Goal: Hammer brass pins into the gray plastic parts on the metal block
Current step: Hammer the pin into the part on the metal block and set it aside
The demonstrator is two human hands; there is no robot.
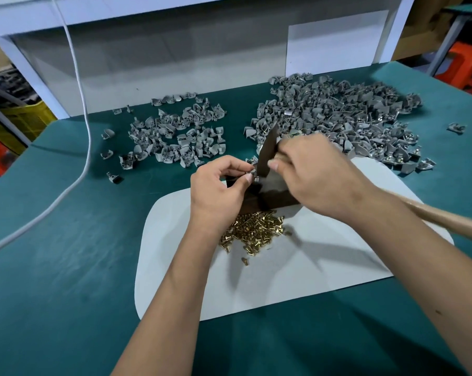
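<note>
Left hand [218, 185] pinches a gray part [250, 175] on the metal block [270, 196]; right hand [308, 172] grips the hammer [267, 150], brass pins [254, 229] near.

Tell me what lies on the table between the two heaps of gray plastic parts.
In the head view, only bare green table cover separates the left heap from the right heap.

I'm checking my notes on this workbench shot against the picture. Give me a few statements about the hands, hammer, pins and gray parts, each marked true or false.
1. The right hand grips the hammer. True.
2. The brass pins lie on the green cloth. False: they lie on the white mat.
3. The left hand pinches a small part at the metal block. True.
4. The gray plastic parts form one pile. False: two piles.
</note>
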